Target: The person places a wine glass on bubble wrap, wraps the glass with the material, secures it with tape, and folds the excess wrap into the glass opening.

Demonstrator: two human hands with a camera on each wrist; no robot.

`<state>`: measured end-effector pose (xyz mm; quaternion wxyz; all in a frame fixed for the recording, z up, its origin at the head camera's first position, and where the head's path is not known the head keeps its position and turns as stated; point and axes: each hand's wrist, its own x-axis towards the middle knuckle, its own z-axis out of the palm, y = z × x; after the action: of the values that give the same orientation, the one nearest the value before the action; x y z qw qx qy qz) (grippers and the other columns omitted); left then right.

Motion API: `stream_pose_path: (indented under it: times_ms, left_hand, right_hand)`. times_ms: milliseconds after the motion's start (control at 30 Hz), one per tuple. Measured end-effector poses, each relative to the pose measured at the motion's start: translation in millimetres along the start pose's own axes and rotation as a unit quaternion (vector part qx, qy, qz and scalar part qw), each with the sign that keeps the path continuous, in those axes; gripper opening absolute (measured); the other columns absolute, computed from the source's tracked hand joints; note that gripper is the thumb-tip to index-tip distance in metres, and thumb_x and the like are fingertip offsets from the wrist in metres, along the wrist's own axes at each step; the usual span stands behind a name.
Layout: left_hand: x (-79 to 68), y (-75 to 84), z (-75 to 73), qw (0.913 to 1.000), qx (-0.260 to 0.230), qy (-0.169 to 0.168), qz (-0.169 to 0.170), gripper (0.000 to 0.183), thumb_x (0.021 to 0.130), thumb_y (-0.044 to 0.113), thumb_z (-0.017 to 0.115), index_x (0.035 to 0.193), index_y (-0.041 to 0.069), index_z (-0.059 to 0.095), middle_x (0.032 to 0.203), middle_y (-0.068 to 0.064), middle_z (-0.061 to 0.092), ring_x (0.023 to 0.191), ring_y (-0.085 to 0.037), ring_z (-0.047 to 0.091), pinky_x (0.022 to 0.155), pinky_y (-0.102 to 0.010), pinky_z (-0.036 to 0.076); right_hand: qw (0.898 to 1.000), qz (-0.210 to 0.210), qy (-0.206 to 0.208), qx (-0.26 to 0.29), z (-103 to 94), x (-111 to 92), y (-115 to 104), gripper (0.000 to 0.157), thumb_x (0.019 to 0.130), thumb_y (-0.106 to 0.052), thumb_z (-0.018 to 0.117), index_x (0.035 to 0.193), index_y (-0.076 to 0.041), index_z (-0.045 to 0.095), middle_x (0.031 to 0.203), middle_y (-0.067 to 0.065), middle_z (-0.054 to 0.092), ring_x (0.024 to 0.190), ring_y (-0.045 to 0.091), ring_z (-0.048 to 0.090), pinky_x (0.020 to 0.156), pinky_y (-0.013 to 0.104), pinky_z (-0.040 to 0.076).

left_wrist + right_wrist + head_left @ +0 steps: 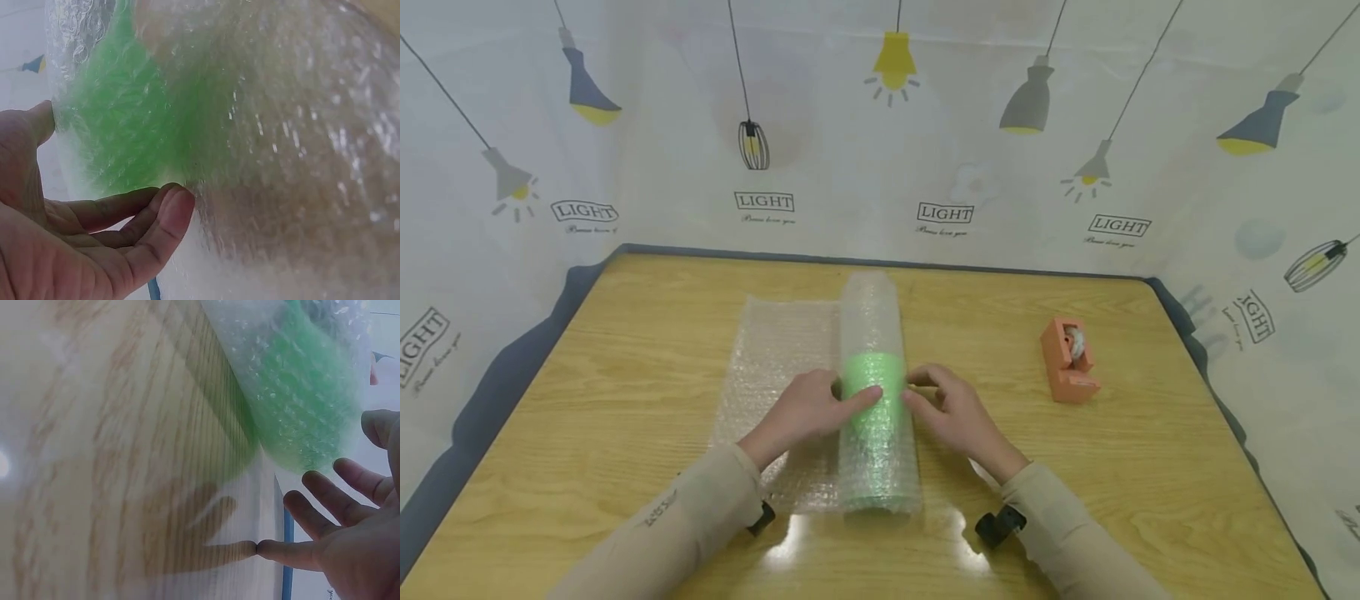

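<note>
A green object wrapped in clear bubble wrap forms a long roll on the table, lying lengthwise away from me. The green part shows through the layers in all views; what it is cannot be told. A flat sheet of bubble wrap extends left from the roll. My left hand holds the roll's left side, its thumb on top and its bent fingers against the wrap. At the right side is my right hand, fingers spread beside the roll; in the right wrist view its fingertips are close to the wrap.
An orange tape dispenser with a roll of tape stands on the right part of the wooden table. Behind the table's dark edge hangs a pale backdrop printed with lamps. Each sleeve has a small black device near the cuff.
</note>
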<state>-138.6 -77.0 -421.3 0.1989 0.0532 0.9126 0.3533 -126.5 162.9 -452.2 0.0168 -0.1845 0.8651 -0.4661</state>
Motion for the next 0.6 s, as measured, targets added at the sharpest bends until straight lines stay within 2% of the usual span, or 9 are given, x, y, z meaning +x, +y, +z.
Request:
stream_pose_path:
  times_ms: [167,267,367,467,600]
  left_hand:
    - [-0.9,-5.5,-2.8,0.9998,-0.005,-0.003,-0.018,0.07,0.085,0.079,0.062,0.09,0.01,0.07,0.087,-0.006,0.068,0.078,-0.021,0.062,0.066,-0.035,0.053]
    - [-2.5,-8.2,-5.0,0.9995,0.001,0.005,-0.033,0.084,0.082,0.082,0.061,0.11,0.003,0.072,0.108,-0.012,0.073,0.095,-0.027,0.067,0.079,-0.043,0.059]
    - [-4.4,-10.8,-7.2,0.9989,0.006,0.019,-0.043,0.095,0.081,0.081,0.064,0.129,-0.001,0.065,0.125,-0.019,0.069,0.11,-0.033,0.067,0.09,-0.05,0.059]
    - [-6.7,-11.4,-9.9,0.9983,0.002,0.032,-0.048,0.095,0.082,0.077,0.068,0.136,-0.001,0.058,0.126,-0.02,0.068,0.11,-0.036,0.067,0.089,-0.05,0.059]
    - [-9.4,-12.0,-12.7,0.9981,-0.008,0.049,-0.037,0.088,0.083,0.069,0.074,0.136,0.0,0.055,0.123,-0.02,0.068,0.105,-0.035,0.067,0.085,-0.049,0.06]
  right_hand:
    - [1.0,-0.003,-0.001,0.0,1.0,0.7,-2.0,0.028,0.102,-0.019,0.067,0.124,-0.002,0.064,0.126,0.018,0.068,0.121,0.038,0.063,0.101,0.058,0.054]
    - [1.0,0.001,-0.006,0.0,2.1,0.8,-4.2,0.03,0.101,-0.019,0.067,0.125,-0.001,0.064,0.127,0.019,0.068,0.122,0.039,0.063,0.102,0.058,0.053]
    - [1.0,0.01,-0.014,-0.003,3.3,0.8,-5.5,0.032,0.102,-0.02,0.067,0.127,-0.001,0.063,0.129,0.02,0.067,0.124,0.039,0.062,0.104,0.057,0.052]
    - [1.0,0.017,-0.02,-0.012,4.4,0.4,-5.9,0.035,0.102,-0.022,0.067,0.13,0.0,0.063,0.131,0.02,0.066,0.125,0.039,0.061,0.105,0.056,0.051]
    - [0.999,0.024,-0.025,-0.02,5.2,0.0,-6.0,0.039,0.103,-0.025,0.066,0.132,0.0,0.062,0.133,0.021,0.066,0.127,0.039,0.061,0.107,0.056,0.05]
